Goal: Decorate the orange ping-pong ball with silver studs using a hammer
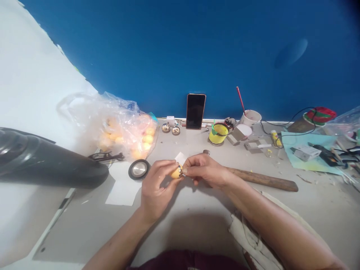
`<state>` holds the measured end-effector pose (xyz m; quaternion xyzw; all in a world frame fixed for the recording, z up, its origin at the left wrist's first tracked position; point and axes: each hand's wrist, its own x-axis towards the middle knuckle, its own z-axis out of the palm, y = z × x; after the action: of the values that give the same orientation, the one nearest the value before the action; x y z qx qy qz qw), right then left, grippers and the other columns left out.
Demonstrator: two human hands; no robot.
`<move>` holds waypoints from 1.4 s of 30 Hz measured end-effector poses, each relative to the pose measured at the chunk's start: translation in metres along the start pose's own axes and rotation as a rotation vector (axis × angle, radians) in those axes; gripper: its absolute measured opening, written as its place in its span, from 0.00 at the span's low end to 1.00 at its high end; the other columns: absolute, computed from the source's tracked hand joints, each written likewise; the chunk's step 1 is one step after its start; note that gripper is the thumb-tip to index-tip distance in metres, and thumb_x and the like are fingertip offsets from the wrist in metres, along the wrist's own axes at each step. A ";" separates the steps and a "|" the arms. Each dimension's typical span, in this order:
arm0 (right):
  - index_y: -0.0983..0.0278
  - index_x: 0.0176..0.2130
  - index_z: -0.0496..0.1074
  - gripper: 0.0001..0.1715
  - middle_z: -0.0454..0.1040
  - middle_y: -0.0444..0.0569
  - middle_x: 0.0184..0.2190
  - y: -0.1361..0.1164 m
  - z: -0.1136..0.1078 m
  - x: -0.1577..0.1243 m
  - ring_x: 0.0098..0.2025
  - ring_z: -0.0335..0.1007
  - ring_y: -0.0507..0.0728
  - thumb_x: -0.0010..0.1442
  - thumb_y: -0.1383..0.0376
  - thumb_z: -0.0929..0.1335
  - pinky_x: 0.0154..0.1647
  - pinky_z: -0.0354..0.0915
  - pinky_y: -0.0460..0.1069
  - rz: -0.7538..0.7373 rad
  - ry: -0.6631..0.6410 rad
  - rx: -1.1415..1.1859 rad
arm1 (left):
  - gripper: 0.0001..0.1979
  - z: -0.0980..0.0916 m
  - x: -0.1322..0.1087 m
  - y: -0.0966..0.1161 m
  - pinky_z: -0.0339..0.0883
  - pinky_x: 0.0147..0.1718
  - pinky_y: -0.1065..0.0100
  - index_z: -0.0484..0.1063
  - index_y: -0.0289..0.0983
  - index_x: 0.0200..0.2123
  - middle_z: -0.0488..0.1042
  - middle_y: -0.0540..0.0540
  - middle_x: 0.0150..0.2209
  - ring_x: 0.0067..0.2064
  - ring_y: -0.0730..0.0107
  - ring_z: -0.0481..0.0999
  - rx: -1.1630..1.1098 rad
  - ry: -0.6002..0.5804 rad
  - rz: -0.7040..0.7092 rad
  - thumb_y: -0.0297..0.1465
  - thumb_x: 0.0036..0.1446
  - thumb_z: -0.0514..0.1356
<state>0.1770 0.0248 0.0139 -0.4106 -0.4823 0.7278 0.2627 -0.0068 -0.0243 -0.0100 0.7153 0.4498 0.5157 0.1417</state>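
Note:
My left hand (157, 187) pinches a small yellow-orange ball (176, 173) between thumb and fingers, just above the grey table (197, 221). My right hand (204, 170) is closed at the ball's right side, its fingertips pressing a small dark and metal bit against the ball. What that bit is I cannot make out. A white paper scrap (180, 157) shows just behind both hands.
A clear bag of orange balls (123, 129) lies at the left, with a tape roll (138, 169) and white paper (123, 191) near it. A wooden stick (261, 180) lies right of my hands. A phone (195, 111), a yellow cup (218, 134), white cups and clutter line the blue wall.

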 end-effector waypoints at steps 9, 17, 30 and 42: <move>0.64 0.27 0.72 0.15 0.70 0.43 0.25 -0.009 -0.004 -0.005 0.28 0.64 0.50 0.50 0.57 0.75 0.23 0.63 0.43 -0.112 0.020 -0.174 | 0.14 0.002 0.005 0.005 0.76 0.43 0.66 0.78 0.40 0.43 0.78 0.45 0.42 0.44 0.66 0.79 -0.370 -0.079 -0.327 0.28 0.51 0.72; 0.64 0.32 0.71 0.19 0.71 0.44 0.28 -0.013 -0.010 -0.007 0.28 0.65 0.50 0.52 0.52 0.75 0.24 0.64 0.44 -0.141 -0.062 -0.142 | 0.15 0.002 0.006 0.008 0.76 0.41 0.66 0.79 0.39 0.43 0.77 0.44 0.43 0.44 0.63 0.78 -0.464 -0.112 -0.396 0.28 0.50 0.72; 0.63 0.32 0.70 0.15 0.70 0.42 0.27 -0.020 -0.013 -0.010 0.25 0.65 0.50 0.59 0.55 0.70 0.24 0.62 0.44 -0.159 -0.024 -0.418 | 0.17 0.003 0.009 0.010 0.74 0.37 0.67 0.78 0.38 0.45 0.79 0.45 0.40 0.39 0.65 0.78 -0.616 -0.187 -0.614 0.32 0.51 0.71; 0.64 0.39 0.76 0.18 0.80 0.56 0.36 -0.042 -0.055 -0.028 0.39 0.75 0.64 0.50 0.56 0.75 0.29 0.52 0.49 0.205 0.197 -1.616 | 0.08 0.000 0.010 0.003 0.69 0.30 0.66 0.79 0.37 0.36 0.79 0.41 0.39 0.34 0.65 0.74 -0.747 -0.096 -0.794 0.30 0.51 0.63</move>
<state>0.2383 0.0462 0.0509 -0.5772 -0.7926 0.1370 -0.1410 -0.0044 -0.0176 -0.0022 0.4142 0.4645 0.5139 0.5904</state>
